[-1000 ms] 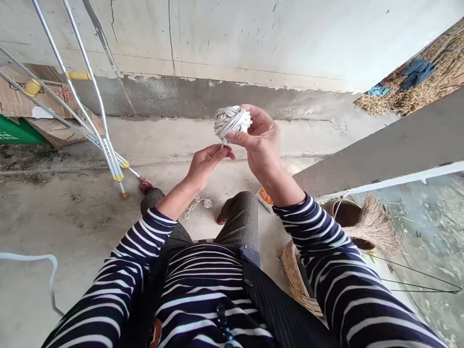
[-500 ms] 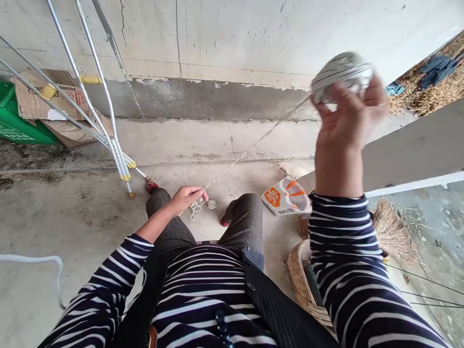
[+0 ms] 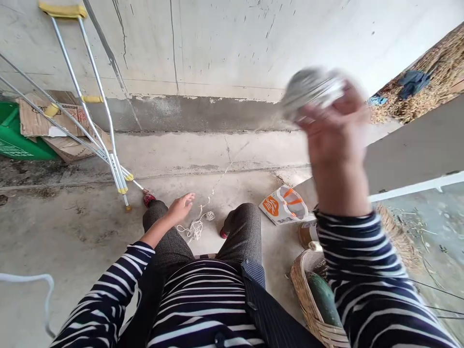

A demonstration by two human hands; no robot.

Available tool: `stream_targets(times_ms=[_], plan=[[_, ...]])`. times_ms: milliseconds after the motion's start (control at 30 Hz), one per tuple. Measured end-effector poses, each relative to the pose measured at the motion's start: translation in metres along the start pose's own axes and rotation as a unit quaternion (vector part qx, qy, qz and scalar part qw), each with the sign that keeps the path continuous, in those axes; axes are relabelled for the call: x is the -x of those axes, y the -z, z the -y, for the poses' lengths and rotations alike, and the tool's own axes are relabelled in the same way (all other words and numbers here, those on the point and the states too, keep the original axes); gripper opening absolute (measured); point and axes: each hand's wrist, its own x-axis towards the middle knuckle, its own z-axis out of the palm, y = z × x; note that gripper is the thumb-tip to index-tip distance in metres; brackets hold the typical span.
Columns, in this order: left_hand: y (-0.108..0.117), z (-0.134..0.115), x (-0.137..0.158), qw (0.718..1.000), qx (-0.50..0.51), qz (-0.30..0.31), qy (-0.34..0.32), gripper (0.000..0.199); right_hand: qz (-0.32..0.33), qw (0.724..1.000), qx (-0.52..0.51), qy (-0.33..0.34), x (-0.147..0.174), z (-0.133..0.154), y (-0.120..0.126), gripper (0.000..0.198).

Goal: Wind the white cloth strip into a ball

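Observation:
My right hand point(image 3: 335, 125) is raised at the upper right, its fingers wrapped round a whitish-grey ball of yarn point(image 3: 308, 92). Both are smeared by motion. A thin yarn strand point(image 3: 219, 180) rises from the floor toward the ball, and its upper stretch is too faint to follow. Loose tangled yarn point(image 3: 195, 228) lies on the floor between my feet, with a small round clump of yarn point(image 3: 209, 216) beside it. My left hand point(image 3: 181, 208) hovers above my left knee, fingers loosely apart and holding nothing, just left of the strand.
Aluminium crutches point(image 3: 97, 96) lean at the left by flattened cardboard point(image 3: 43, 118) and a green bin point(image 3: 14, 130). On the right are a white-and-orange bag point(image 3: 284, 205), a wicker basket point(image 3: 299, 280) holding a dark green gourd-like thing point(image 3: 324, 297), and a straw broom point(image 3: 402, 237).
My left hand has let go of the strand and opened, shifting slightly left. My right hand with the ball has swung left and a little down. The strand now hangs looser and wavy.

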Motion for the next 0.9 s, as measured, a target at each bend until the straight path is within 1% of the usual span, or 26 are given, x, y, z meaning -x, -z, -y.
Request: stream_targets(times_ms=[33,67,100,133,200,267,333,433,533,600,700,767,833,900], plan=[[-0.002,-0.007,-0.003,1.000,0.026,-0.007,-0.009,0.037,-0.017,0.998,-0.058,0.021,0.014,-0.011,-0.018,0.051],[-0.002,-0.016,-0.006,0.997,0.064,-0.012,-0.030,0.041,0.027,0.996,-0.078,-0.038,0.027,-0.023,-0.035,0.048],[-0.001,-0.028,-0.008,0.992,0.107,-0.017,-0.059,0.044,0.058,0.988,-0.100,-0.101,0.040,-0.036,-0.051,0.050],[0.000,-0.041,-0.009,0.985,0.150,-0.024,-0.088,0.046,0.085,0.979,-0.114,-0.148,0.051,-0.048,-0.064,0.051],[0.006,-0.070,-0.009,0.964,0.219,-0.050,-0.141,0.049,0.096,0.963,-0.145,-0.207,0.067,-0.070,-0.082,0.051],[0.013,-0.096,-0.008,0.940,0.277,-0.071,-0.185,0.051,0.092,0.950,-0.164,-0.250,0.074,-0.084,-0.092,0.053],[0.018,-0.115,-0.007,0.922,0.318,-0.080,-0.208,0.052,0.089,0.942,-0.177,-0.273,0.076,-0.092,-0.097,0.053],[0.019,-0.128,-0.006,0.913,0.341,-0.084,-0.208,0.048,0.095,0.935,-0.189,-0.286,0.076,-0.096,-0.101,0.052],[0.016,-0.131,-0.003,0.918,0.332,-0.082,-0.202,0.040,0.099,0.929,-0.195,-0.299,0.079,-0.098,-0.102,0.050],[0.012,-0.129,0.001,0.923,0.318,-0.075,-0.204,0.037,0.091,0.925,-0.199,-0.311,0.081,-0.100,-0.100,0.049],[0.007,-0.116,0.012,0.935,0.289,-0.041,-0.203,0.036,0.051,0.924,-0.209,-0.317,0.079,-0.104,-0.091,0.042],[0.002,-0.102,0.022,0.948,0.259,0.002,-0.187,0.035,0.013,0.928,-0.217,-0.301,0.073,-0.107,-0.082,0.036],[0.000,-0.087,0.033,0.959,0.229,0.041,-0.160,0.034,-0.018,0.937,-0.220,-0.270,0.066,-0.108,-0.071,0.032],[0.002,-0.073,0.042,0.967,0.204,0.070,-0.133,0.034,-0.039,0.946,-0.215,-0.238,0.057,-0.109,-0.059,0.031]])
